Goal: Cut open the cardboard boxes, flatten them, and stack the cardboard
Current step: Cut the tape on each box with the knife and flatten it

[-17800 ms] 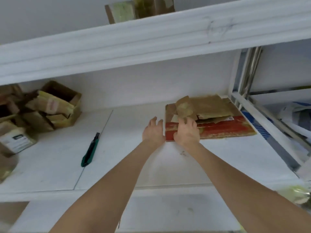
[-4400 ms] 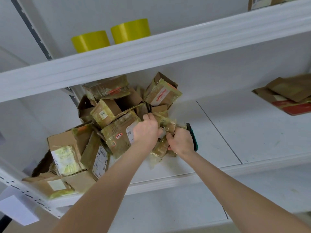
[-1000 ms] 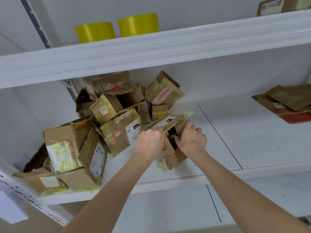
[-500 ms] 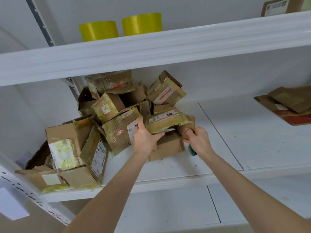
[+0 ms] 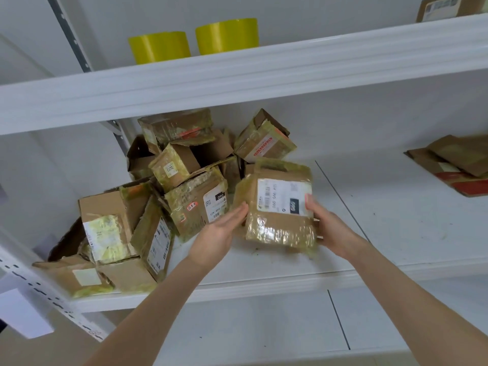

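Just above the middle of the shelf [image 5: 396,220], near its front edge, a taped cardboard box [image 5: 277,225] is held between both hands with its broad face turned up toward the camera. A white shipping label [image 5: 282,196] covers the upper part of that face, and wrinkled yellowish tape wraps its edges. The left hand [image 5: 219,233] lies palm up with its fingers straight, the fingertips touching the box's left edge. The right hand [image 5: 327,228] grips the right edge, its thumb pressed on the label's corner and its other fingers hidden behind the box.

Toward the left end of the shelf a pile of boxes [image 5: 171,194] leans against the back wall and spreads to the front left corner; they are taped, some torn open, most bearing labels. The held box sits just beside the pile's right side; whether it touches the pile cannot be told. At the far right end of the shelf, well apart from the hands, lies a flattened cardboard stack [image 5: 454,165], brown sheets over a red-printed one.

On the upper shelf [image 5: 237,75] stand two yellow tape rolls [image 5: 159,47] side by side, and a labelled carton [image 5: 443,6] shows at its right end.
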{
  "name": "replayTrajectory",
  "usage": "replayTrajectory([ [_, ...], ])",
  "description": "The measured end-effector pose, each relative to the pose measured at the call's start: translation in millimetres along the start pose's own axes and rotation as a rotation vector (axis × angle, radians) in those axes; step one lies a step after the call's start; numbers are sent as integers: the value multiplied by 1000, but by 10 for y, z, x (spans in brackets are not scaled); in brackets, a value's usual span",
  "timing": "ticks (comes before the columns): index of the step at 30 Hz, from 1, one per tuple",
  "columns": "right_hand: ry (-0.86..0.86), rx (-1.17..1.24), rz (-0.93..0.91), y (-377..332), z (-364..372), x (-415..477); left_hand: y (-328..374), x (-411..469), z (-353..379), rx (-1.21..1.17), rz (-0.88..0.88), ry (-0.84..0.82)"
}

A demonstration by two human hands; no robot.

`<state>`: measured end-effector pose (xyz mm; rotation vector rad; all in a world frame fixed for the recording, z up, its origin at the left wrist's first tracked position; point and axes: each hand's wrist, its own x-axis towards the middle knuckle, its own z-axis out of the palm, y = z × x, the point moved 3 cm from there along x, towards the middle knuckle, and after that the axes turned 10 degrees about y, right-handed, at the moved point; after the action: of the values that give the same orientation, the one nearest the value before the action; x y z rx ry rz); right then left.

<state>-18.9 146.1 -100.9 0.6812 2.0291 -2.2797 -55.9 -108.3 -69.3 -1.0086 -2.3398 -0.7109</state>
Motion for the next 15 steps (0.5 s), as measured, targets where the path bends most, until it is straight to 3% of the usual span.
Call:
replayTrajectory([
  [3, 82, -91, -107, -44, 41, 9, 38, -57, 25, 55, 169, 35],
  [5, 82, -24, -148, -75, 41, 1, -12, -82, 20, 33, 83, -34],
  [7, 99, 5, -209, -118, 38, -31, -97, -85, 23, -67, -118, -81],
  [11, 170, -69, -421, -178, 66, -91, -217, 212, -178, -648, -712, 232],
  [13, 242, -170, -504, -165, 83, -89, -229, 367, -223, -895, -994, 147],
  [15, 301, -248, -588, -157, 113, -84, -155, 437, -235, -999, -1073, -7],
])
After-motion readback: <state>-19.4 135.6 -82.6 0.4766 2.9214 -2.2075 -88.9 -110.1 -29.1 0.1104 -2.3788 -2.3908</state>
